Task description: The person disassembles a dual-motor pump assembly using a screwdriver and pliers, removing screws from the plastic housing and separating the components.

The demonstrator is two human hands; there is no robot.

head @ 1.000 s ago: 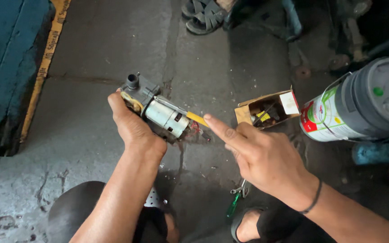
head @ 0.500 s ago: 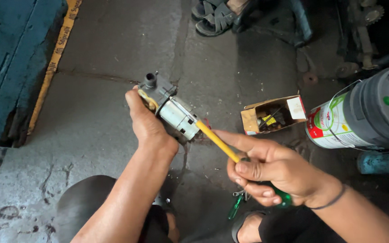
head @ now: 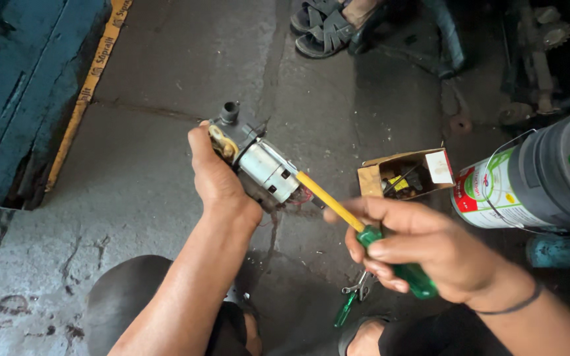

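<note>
- Head view, hands: left hand point(head: 216, 175) is closed around a small motor point(head: 258, 165), holding it up above the concrete floor point(head: 166, 86), silver can pointing right and near, grey housing with a short spout at the far-left end.
- Right hand point(head: 430, 254) is closed around the green handle of a screwdriver point(head: 357, 227); its yellow shaft runs up and left, and the tip touches the motor's near-right end, where thin red wires show.
- Step in hand, as it looks: working the tool tip at the motor's end cap or terminals. Whether the tip sits in a screw or pries at a tab I cannot tell; the contact spot is too small.
- Next move, as a judgement: it calls for the left hand to hold the motor steady against the push and for the tip to stay seated, since a slip would run it toward the wires or the left palm.
- Head view, surroundings: an open cardboard box point(head: 404, 175) with small parts lies on the floor just right of the motor; a grey-lidded can point(head: 542, 178) lies on its side farther right.
- Small pliers point(head: 357, 293) with green grips lie on the floor near the person's feet, below the right hand.
- A sandalled foot point(head: 328, 29) of another person shows at the far edge; a teal panel point(head: 14, 86) fills the left.
</note>
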